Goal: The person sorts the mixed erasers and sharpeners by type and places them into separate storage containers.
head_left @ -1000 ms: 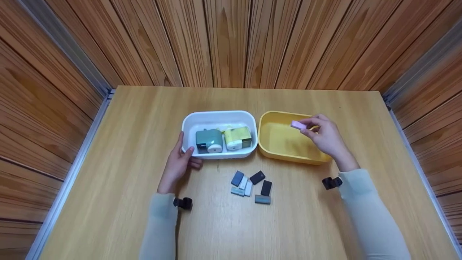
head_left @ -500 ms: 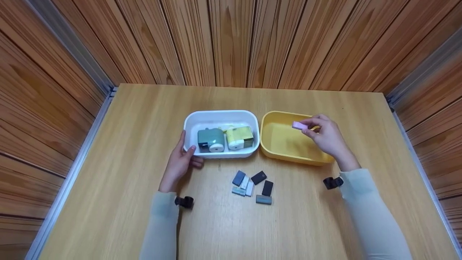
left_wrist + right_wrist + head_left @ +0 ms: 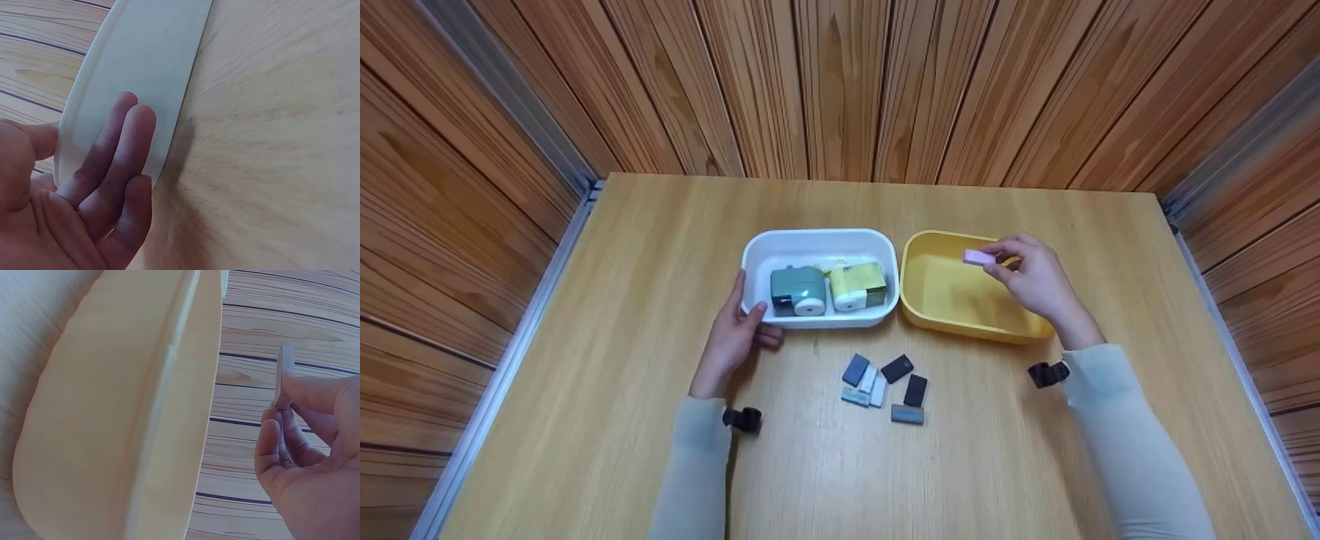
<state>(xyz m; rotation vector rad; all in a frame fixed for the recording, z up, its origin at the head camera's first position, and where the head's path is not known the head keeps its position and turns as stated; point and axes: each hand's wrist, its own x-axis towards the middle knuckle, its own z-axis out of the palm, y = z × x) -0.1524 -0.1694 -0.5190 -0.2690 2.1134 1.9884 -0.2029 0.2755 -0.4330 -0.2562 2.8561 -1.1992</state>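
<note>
Pinching a pink block (image 3: 977, 257) and clasping a white tray (image 3: 810, 249) are the right (image 3: 1032, 277) and left hands (image 3: 731, 334).

"What's in the left tub (image 3: 832, 322)?"
"Two devices (image 3: 797, 287), side by side."
"And beside it?"
"Another tub (image 3: 945, 315), to the right; seven blocks (image 3: 916, 391) lie on the table (image 3: 975, 457) before them."

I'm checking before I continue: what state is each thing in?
white tub: upright, open-topped
yellow tub: upright, open-topped
green gadget: inside the white tub
yellow gadget: inside the white tub
pink block: held over the yellow tub
seven small blocks: loose on the table
left hand: holding the white tub's end
right hand: pinching the pink block
</note>
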